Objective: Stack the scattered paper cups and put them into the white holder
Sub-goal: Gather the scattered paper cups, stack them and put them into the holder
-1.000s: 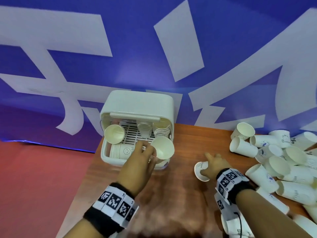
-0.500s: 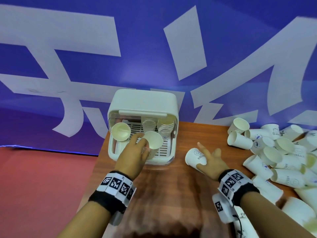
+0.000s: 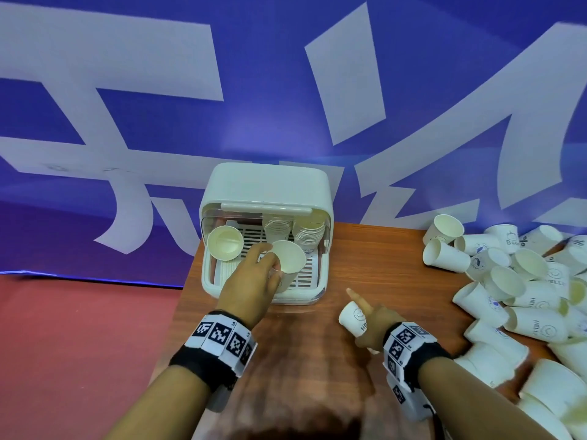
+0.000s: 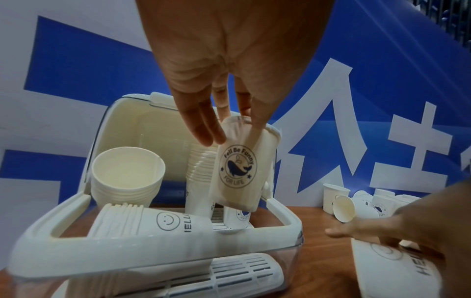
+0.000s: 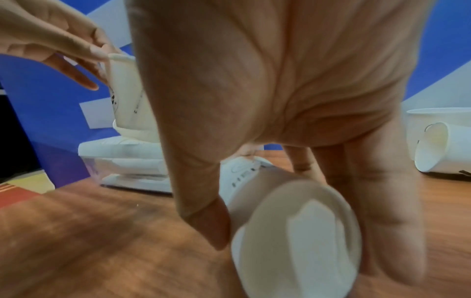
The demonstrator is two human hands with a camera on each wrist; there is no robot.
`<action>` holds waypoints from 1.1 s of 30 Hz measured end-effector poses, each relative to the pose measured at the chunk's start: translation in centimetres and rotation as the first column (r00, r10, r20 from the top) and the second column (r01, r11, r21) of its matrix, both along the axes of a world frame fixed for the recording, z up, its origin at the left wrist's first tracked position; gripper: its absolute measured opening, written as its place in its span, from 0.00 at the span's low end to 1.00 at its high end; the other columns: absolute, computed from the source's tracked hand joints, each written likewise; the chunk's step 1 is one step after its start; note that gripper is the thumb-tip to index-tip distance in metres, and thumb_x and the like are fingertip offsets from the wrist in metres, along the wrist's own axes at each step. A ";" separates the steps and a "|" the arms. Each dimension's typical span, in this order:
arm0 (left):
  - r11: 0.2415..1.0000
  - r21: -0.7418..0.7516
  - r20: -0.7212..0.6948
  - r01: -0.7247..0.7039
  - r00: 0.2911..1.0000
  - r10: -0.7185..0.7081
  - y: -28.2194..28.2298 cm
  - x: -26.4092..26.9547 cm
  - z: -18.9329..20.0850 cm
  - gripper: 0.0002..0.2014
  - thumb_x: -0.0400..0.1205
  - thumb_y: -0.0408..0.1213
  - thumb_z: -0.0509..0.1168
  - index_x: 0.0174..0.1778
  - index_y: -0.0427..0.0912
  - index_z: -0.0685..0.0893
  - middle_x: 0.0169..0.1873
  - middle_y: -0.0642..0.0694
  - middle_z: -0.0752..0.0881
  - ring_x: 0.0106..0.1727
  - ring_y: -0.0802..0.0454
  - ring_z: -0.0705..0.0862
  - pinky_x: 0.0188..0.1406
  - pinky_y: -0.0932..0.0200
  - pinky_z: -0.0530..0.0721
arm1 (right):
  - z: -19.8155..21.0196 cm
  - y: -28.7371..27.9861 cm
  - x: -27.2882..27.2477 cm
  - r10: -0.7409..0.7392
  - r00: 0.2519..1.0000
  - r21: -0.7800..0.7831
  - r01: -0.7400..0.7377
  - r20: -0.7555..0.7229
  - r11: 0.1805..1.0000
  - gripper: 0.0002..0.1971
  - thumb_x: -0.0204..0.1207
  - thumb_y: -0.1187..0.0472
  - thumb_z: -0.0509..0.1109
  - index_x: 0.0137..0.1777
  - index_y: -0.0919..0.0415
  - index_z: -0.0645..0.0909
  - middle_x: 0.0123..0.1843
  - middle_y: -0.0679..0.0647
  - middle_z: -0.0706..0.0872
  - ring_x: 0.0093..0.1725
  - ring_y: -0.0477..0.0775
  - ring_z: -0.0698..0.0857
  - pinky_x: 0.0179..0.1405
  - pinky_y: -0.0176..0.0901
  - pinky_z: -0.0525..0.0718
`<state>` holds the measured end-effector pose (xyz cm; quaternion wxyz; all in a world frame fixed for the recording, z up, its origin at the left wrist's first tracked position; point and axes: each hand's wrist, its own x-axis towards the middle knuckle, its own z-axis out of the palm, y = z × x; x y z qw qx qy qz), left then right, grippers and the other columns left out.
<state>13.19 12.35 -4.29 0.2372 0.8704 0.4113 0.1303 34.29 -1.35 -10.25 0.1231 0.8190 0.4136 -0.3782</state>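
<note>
The white holder [image 3: 266, 185] stands open at the table's back left, its front rim [image 4: 158, 248] close to the left wrist camera. Inside, one cup stack [image 3: 224, 242] lies on its side and two stacks [image 3: 309, 231] stand at the back. My left hand [image 3: 270, 265] pinches a whale-print cup [image 4: 238, 167] by its base, mouth tilted down over the holder's grate. My right hand [image 3: 371, 319] grips a smiley cup [image 3: 354, 317] just above the table, right of the holder; its open mouth [image 5: 298, 231] faces the right wrist camera.
A heap of loose paper cups [image 3: 508, 281] covers the right side of the wooden table [image 3: 381, 255]. A blue and white banner [image 3: 286, 90] hangs right behind the holder. The table's left edge drops to a red floor [image 3: 79, 344].
My left hand has carried its cup from the holder's front right corner further in over the grate. My right hand has lifted the smiley cup off the table and drawn it nearer to me.
</note>
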 end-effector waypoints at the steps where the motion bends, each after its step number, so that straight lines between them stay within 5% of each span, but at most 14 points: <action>1: 1.000 0.004 -0.010 0.002 1.000 -0.002 0.1 0.0 -0.1 0.08 0.84 0.42 0.59 0.53 0.44 0.80 0.72 0.53 0.69 0.64 0.54 0.77 0.55 0.59 0.62 | -0.1 0.0 -0.1 0.011 1.000 -0.031 -0.010 0.016 0.999 0.52 0.69 0.52 0.73 0.79 0.34 0.35 0.74 0.60 0.69 0.62 0.58 0.79 0.55 0.46 0.82; 3: 1.000 0.012 -0.007 0.013 1.000 -0.012 0.5 0.2 -0.4 0.07 0.84 0.41 0.59 0.52 0.44 0.80 0.71 0.53 0.70 0.63 0.52 0.78 0.50 0.61 0.61 | -0.2 -0.1 -0.2 0.021 0.998 -0.037 -0.019 0.053 0.999 0.47 0.67 0.51 0.74 0.79 0.42 0.46 0.70 0.59 0.72 0.61 0.57 0.79 0.53 0.46 0.83; 7: 0.996 0.020 0.008 0.084 0.996 -0.084 1.4 0.8 -1.4 0.05 0.83 0.39 0.61 0.50 0.42 0.79 0.58 0.48 0.79 0.55 0.47 0.79 0.45 0.55 0.77 | 0.1 -0.7 -0.4 0.003 0.994 0.048 -0.008 0.108 0.999 0.32 0.72 0.45 0.70 0.70 0.53 0.60 0.61 0.54 0.80 0.57 0.54 0.81 0.48 0.43 0.80; 12: 0.987 0.081 -0.060 0.135 0.990 -0.131 1.7 2.5 -2.5 0.08 0.84 0.41 0.58 0.53 0.43 0.79 0.53 0.46 0.81 0.54 0.47 0.77 0.45 0.57 0.74 | 1.9 -1.9 0.4 0.010 0.985 0.117 -0.031 0.173 0.993 0.15 0.82 0.47 0.57 0.63 0.53 0.69 0.59 0.55 0.83 0.56 0.56 0.82 0.47 0.46 0.78; 17: 0.981 0.077 -0.195 0.179 0.967 -0.161 1.3 4.4 -3.8 0.09 0.84 0.43 0.57 0.56 0.45 0.77 0.54 0.48 0.82 0.59 0.46 0.75 0.48 0.54 0.76 | 3.7 -3.3 1.0 0.073 0.947 0.228 -0.149 0.313 0.962 0.11 0.84 0.52 0.51 0.58 0.51 0.74 0.56 0.53 0.84 0.55 0.56 0.82 0.43 0.44 0.77; 21: 0.980 0.055 -0.267 0.191 0.948 -0.170 1.4 5.8 -4.9 0.09 0.84 0.42 0.57 0.57 0.45 0.78 0.54 0.46 0.83 0.60 0.46 0.74 0.51 0.53 0.76 | 4.7 -4.1 1.0 0.083 0.902 0.310 -0.230 0.423 0.922 0.13 0.83 0.50 0.55 0.60 0.45 0.79 0.52 0.51 0.74 0.56 0.54 0.73 0.46 0.44 0.79; 24: 0.979 0.038 -0.294 0.202 0.938 -0.182 1.5 6.5 -5.3 0.10 0.84 0.42 0.57 0.58 0.44 0.78 0.54 0.45 0.84 0.60 0.44 0.75 0.52 0.52 0.75 | 5.1 -4.2 0.8 0.046 0.856 0.434 -0.307 0.516 0.847 0.05 0.75 0.53 0.70 0.47 0.47 0.86 0.41 0.50 0.65 0.44 0.55 0.74 0.33 0.44 0.75; 27: 0.979 -0.006 -0.322 0.202 0.927 -0.193 1.4 6.8 -5.6 0.11 0.84 0.42 0.58 0.59 0.44 0.79 0.55 0.43 0.85 0.59 0.42 0.77 0.52 0.52 0.76 | 5.3 -4.5 0.7 0.049 0.822 0.502 -0.393 0.568 0.770 0.06 0.61 0.57 0.81 0.33 0.49 0.85 0.38 0.51 0.74 0.35 0.55 0.74 0.25 0.43 0.71; 30: 0.974 -0.077 -0.304 0.214 0.925 -0.227 1.5 6.8 -6.0 0.12 0.84 0.41 0.59 0.61 0.45 0.80 0.58 0.43 0.85 0.59 0.43 0.80 0.56 0.53 0.77 | 5.5 -4.3 0.3 0.043 0.832 0.560 -0.410 0.553 0.720 0.06 0.62 0.57 0.80 0.36 0.48 0.86 0.47 0.50 0.84 0.43 0.57 0.80 0.31 0.46 0.75; 33: 0.966 -0.143 -0.261 0.216 0.933 -0.248 1.6 6.2 -6.2 0.15 0.83 0.41 0.60 0.66 0.49 0.77 0.65 0.47 0.81 0.63 0.46 0.80 0.61 0.55 0.75 | 5.4 -3.8 -0.2 0.048 0.852 0.612 -0.413 0.522 0.674 0.07 0.64 0.59 0.80 0.39 0.49 0.85 0.44 0.44 0.86 0.45 0.55 0.82 0.34 0.43 0.73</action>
